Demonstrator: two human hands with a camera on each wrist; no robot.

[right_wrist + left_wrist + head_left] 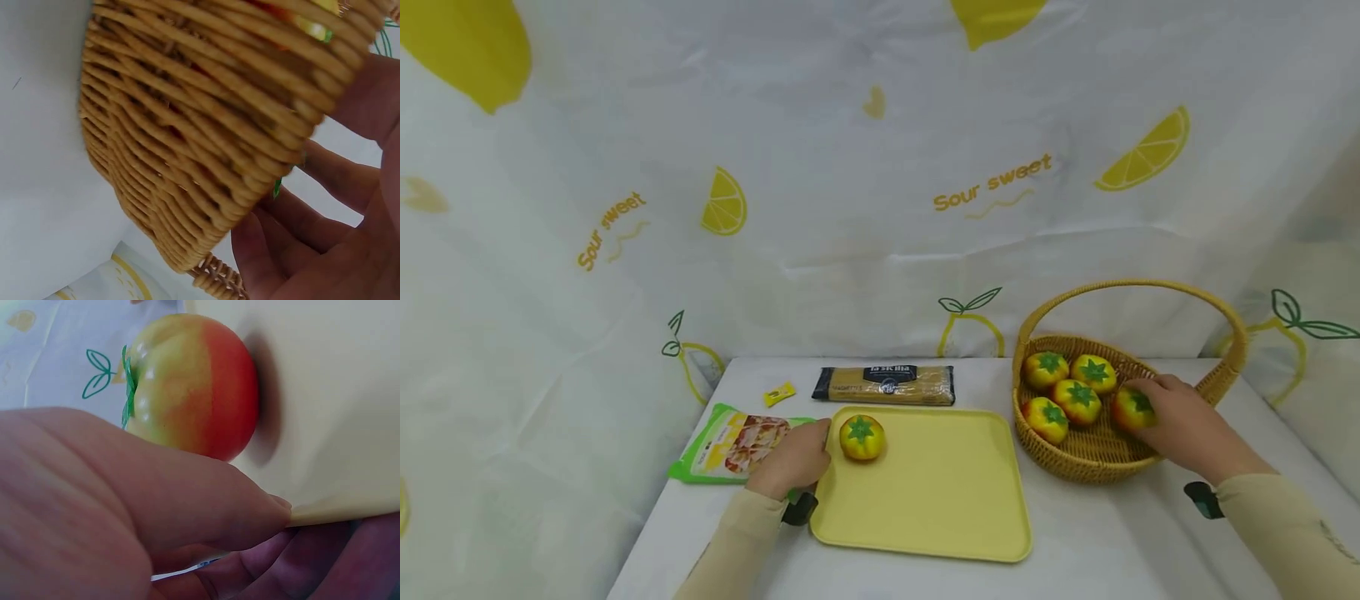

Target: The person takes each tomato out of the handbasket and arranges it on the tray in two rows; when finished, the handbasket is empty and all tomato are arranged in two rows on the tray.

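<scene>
My left hand [796, 457] pinches the left rim of a yellow tray [940, 492], thumb on top and fingers curled beneath, as the left wrist view shows. Close beside that thumb, one yellow-and-red tomato [194, 387] with green leaves sits in the tray's far left corner. Over at the right, my right hand [1187, 429] reaches into a wicker basket [1093, 471] and grips a tomato [1131, 410] near its right side. In the right wrist view the basket wall [187, 125] hides most of that tomato. Several more tomatoes [1077, 402] lie in the basket's left half.
Behind the tray lies a pack of spaghetti [887, 386], with a small yellow packet [779, 394] to its left. A green-edged food bag [730, 446] lies left of the tray, partly under my left hand. The basket's tall handle [1131, 285] arches over it. A lemon-print cloth hangs behind the table.
</scene>
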